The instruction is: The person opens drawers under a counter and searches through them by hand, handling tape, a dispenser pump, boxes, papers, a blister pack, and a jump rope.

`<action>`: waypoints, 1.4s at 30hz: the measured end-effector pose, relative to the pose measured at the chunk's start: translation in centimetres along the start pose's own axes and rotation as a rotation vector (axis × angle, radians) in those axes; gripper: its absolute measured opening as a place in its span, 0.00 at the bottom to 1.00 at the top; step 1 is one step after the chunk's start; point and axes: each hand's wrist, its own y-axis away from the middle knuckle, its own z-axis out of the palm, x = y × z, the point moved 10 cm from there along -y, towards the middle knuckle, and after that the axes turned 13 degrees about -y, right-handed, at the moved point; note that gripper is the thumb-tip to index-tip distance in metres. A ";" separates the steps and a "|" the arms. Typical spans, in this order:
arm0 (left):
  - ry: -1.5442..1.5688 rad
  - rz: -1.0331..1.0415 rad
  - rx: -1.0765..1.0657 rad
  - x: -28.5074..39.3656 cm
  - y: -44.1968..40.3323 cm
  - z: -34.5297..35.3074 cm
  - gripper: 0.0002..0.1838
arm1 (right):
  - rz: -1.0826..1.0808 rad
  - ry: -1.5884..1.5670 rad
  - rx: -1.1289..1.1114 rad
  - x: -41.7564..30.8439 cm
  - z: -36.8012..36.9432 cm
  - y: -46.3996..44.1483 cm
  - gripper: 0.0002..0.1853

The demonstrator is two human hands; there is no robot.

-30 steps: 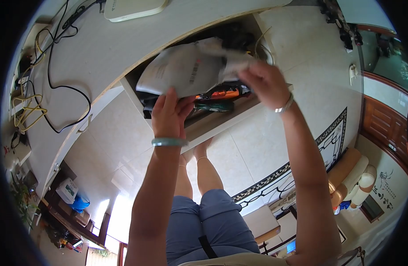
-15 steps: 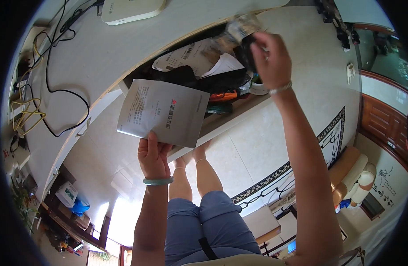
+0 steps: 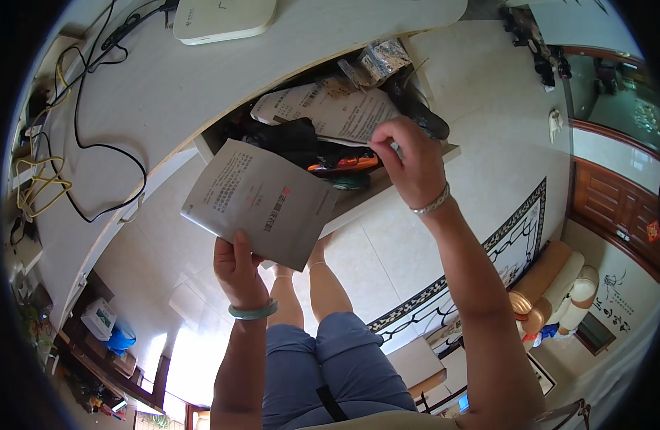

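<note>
A grey instruction booklet (image 3: pixel 255 201) with printed characters and a small red logo is pinched by its lower edge in my left hand (image 3: pixel 238 269), the thumb on top. It covers the near left part of an open drawer (image 3: pixel 366 204). Over the drawer's right side, my right hand (image 3: pixel 412 161) has its thumb and forefinger closed at the edge of a white printed booklet (image 3: pixel 351 115) lying inside. About it are a black plastic bag (image 3: pixel 290 137), an orange-handled tool (image 3: pixel 355 163), a clear-wrapped packet (image 3: pixel 382 61) and a dark bundle (image 3: pixel 423 115).
Above the drawer runs a pale desktop (image 3: pixel 158 86) with a white router-like box (image 3: pixel 226 18) and loose black cable (image 3: pixel 108 147). Yellow cable (image 3: pixel 43 186) hangs at the left. My legs stand below the drawer front; a brown and cream sofa (image 3: pixel 552 287) is at right.
My right hand has come down and left from the clear-wrapped packet to the white booklet's edge. The packet and dark bundle now rest at the drawer's right end. The grey booklet has tilted and lowered slightly.
</note>
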 end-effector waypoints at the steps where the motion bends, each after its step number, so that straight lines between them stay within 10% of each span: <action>1: -0.036 0.024 0.014 0.5 0.2 -0.3 0.13 | -0.003 0.002 0.001 -0.5 0.0 0.2 0.07; 8: -0.098 0.150 0.120 2.2 1.0 -1.2 0.12 | 0.064 -0.204 0.330 -1.3 -1.9 1.8 0.07; 19: 0.347 -0.155 -0.042 -0.5 -0.6 3.2 0.21 | -0.092 -0.345 -0.347 -7.7 9.8 9.1 0.12; 23: -0.203 -0.134 -0.105 -1.5 -0.6 3.7 0.19 | -0.049 -0.402 -0.441 -7.1 9.6 8.2 0.15; 27: -0.015 -0.019 -0.142 -0.3 1.4 3.6 0.18 | 0.238 -0.239 0.121 -1.3 2.1 7.2 0.23; 30: 0.094 -0.071 -0.358 -0.2 3.7 6.3 0.17 | 0.874 -1.050 -0.047 2.4 6.0 11.8 0.24; 33: 0.036 -0.175 -0.677 -1.1 4.5 8.5 0.17 | 1.092 -1.229 -0.114 3.3 5.2 15.6 0.23; 37: -0.184 0.011 -1.055 1.0 5.6 14.6 0.24 | 1.009 -1.021 0.224 6.7 -4.0 15.6 0.22; 42: -0.301 0.058 -0.941 0.2 4.2 15.6 0.23 | 0.932 -0.670 0.567 13.4 -20.4 12.9 0.26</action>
